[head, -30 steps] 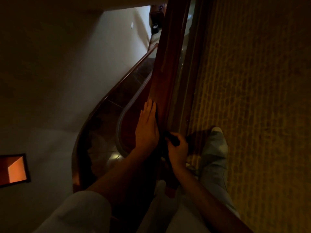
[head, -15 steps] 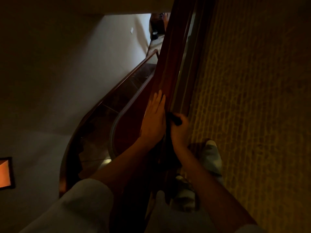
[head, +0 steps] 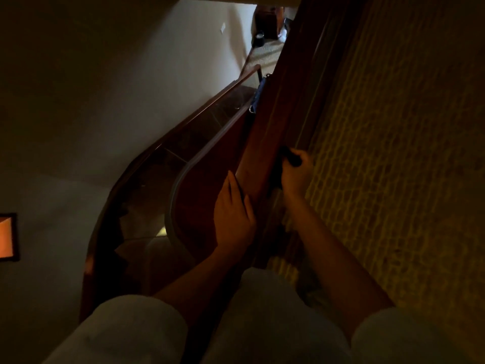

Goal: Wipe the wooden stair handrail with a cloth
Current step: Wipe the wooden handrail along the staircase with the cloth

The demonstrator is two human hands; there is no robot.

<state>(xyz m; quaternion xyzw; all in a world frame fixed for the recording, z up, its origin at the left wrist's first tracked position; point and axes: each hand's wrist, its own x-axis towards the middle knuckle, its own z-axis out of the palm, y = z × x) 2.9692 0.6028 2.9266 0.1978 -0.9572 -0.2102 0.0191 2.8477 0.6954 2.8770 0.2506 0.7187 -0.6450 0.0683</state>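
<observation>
The dark reddish wooden handrail (head: 273, 122) runs from the lower middle up to the top right of centre. My right hand (head: 295, 177) grips a dark cloth (head: 290, 158) against the rail's right side. Much of the cloth is hidden in shadow between hand and wood. My left hand (head: 233, 214) lies flat with straight fingers on the rail's left side, lower down than the right hand.
A curved staircase (head: 147, 195) with its own rail drops away at the left, beside a pale wall (head: 126, 82). Patterned yellowish carpet (head: 393, 153) covers the floor at the right. Small dark objects (head: 259, 38) stand on the far landing. The light is dim.
My right hand has slid the cloth further up along the rail. My left hand stayed on the rail's left side and now trails below the right hand.
</observation>
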